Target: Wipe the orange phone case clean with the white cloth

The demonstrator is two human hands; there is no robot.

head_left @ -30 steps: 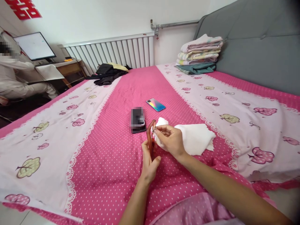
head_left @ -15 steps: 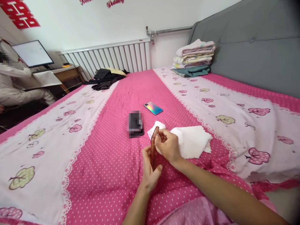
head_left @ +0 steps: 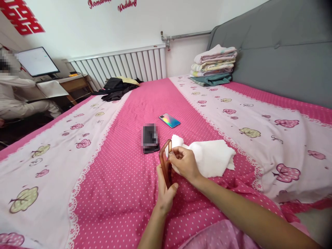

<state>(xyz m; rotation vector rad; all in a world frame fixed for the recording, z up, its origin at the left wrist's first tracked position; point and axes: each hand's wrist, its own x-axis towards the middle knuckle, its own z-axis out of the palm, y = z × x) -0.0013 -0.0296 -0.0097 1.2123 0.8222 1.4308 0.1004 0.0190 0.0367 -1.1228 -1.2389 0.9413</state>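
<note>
My left hand (head_left: 164, 192) grips the lower end of a translucent reddish-brown phone case (head_left: 165, 159), held upright on edge over the pink dotted bedspread (head_left: 121, 180). My right hand (head_left: 183, 164) is closed on a white cloth (head_left: 210, 156) and presses a fold of it against the case's upper edge. The rest of the cloth trails onto the bed to the right. Just beyond lie a black phone (head_left: 150, 138) and a phone with an iridescent back (head_left: 169, 120).
A stack of folded blankets (head_left: 213, 64) sits by the grey headboard (head_left: 275, 45). Dark clothes (head_left: 117, 87) lie at the bed's far end before a white radiator (head_left: 121, 65). At left a person (head_left: 18, 97) sits by a desk with a monitor (head_left: 38, 61).
The case has tilted a little in my left hand, showing more of its open face. My right hand with the cloth has shifted slightly along the case's upper edge.
</note>
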